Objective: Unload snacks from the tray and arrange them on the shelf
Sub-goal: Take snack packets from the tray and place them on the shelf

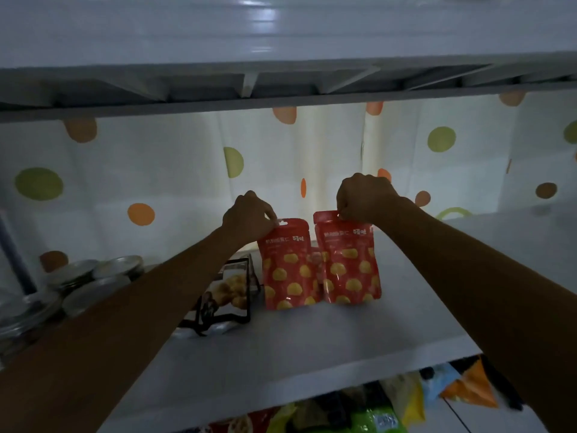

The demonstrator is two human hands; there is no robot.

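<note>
The pale grey flat shelf board (312,354) runs across the lower middle of the frame, its front edge slanting down toward the lower left. Near the centre, two red plastic pouches printed with yellow rounds stand upright on it side by side: the left red pouch (288,267) and the right red pouch (349,264). Behind the gap between them, a third red pack (316,260) shows only as a sliver. Just left of these is a tilted black-edged snack packet (229,292) picturing golden pieces. At the far left sit stacked round silvery metal plates (93,282).
</note>
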